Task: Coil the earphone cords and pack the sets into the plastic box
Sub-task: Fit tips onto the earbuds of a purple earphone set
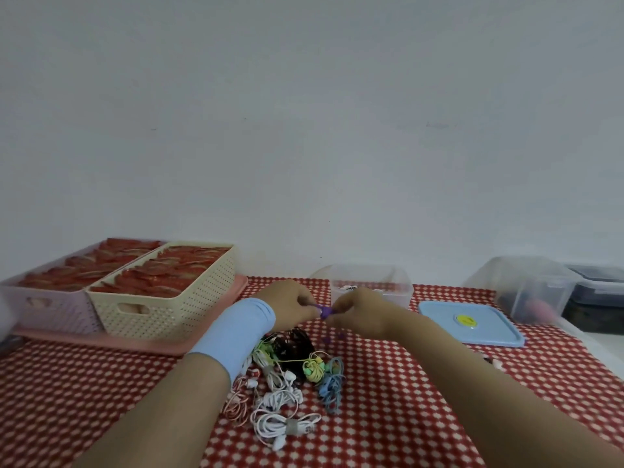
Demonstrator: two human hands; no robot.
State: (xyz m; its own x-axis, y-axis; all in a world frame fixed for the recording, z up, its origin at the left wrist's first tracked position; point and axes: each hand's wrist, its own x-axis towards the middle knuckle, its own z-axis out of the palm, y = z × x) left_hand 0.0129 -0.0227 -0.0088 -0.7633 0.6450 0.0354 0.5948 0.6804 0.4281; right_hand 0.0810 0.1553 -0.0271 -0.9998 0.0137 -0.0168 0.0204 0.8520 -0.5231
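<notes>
Left hand [290, 304] and right hand [361, 314] meet, fingers curled, both pinching a purple set [326, 312] between them. Nearer than the hands, a pile [287, 376] of sets awaits on the bench [405, 383]. Just beyond the hands, the box [371, 286] stands open and appears nearly empty. Its lid [469, 322] lies to the right. Most work likely remains.

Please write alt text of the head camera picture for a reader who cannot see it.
The left hand, in a blue wristband, and the right hand pinch a purple earphone set near a pile of earphones on a red checked cloth. Behind them stands an open plastic box, its blue lid beside it.
</notes>
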